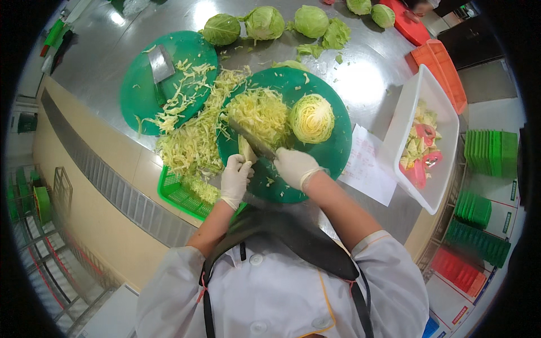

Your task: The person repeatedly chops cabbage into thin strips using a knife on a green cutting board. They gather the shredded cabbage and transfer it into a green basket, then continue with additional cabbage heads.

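Note:
My right hand, in a whitish glove, grips a knife whose blade lies slantwise between a heap of shredded cabbage and a cabbage piece. That piece is held by my gloved left hand, thumb and fingers at its near end. Beneath them is a round green cutting board. A cut cabbage half rests on the board to the right of the heap. More shreds spill off the board's left side, down to a green plastic basket at the table edge.
A second green board carries a cleaver and shreds. Whole cabbages line the steel table's far side. At right are a written-on paper sheet, a white tub holding cut cabbage and pink-handled items, and an orange crate. Another person's hand shows top right.

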Demonstrator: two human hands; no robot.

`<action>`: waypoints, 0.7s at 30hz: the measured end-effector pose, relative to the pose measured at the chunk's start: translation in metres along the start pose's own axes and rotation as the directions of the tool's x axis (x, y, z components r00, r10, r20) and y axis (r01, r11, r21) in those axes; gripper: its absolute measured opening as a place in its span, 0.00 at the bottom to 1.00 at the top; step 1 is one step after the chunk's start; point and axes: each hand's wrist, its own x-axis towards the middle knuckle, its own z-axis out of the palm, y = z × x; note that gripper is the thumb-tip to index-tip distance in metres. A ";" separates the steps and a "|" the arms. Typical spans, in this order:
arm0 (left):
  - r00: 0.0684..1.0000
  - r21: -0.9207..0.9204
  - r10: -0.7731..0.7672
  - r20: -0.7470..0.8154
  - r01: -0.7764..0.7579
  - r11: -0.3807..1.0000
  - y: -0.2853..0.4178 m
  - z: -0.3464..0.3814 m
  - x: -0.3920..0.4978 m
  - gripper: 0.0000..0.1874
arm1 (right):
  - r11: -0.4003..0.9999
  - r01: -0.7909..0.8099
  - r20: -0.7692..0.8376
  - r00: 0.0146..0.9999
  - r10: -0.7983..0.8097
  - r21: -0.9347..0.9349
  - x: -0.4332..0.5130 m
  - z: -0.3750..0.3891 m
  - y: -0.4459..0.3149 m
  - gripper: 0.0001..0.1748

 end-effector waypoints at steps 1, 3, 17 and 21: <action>1.000 0.073 0.014 -0.003 -0.014 0.997 0.000 -0.005 -0.001 0.11 | 1.000 -0.013 -0.020 1.000 0.013 0.000 0.000 -0.004 0.001 0.16; 0.999 0.214 0.035 -0.013 -0.032 0.976 -0.002 -0.019 0.001 0.10 | 0.999 0.041 -0.055 0.998 -0.039 0.020 0.002 -0.006 -0.001 0.15; 0.998 -0.054 0.030 -0.060 -0.033 0.998 -0.017 -0.045 0.019 0.05 | 0.996 0.086 0.120 0.989 -0.084 -0.011 0.006 0.013 -0.012 0.16; 0.991 0.019 0.097 -0.097 -0.096 0.995 -0.018 -0.044 0.021 0.07 | 0.998 0.068 0.079 0.995 -0.068 0.003 0.005 0.016 -0.009 0.16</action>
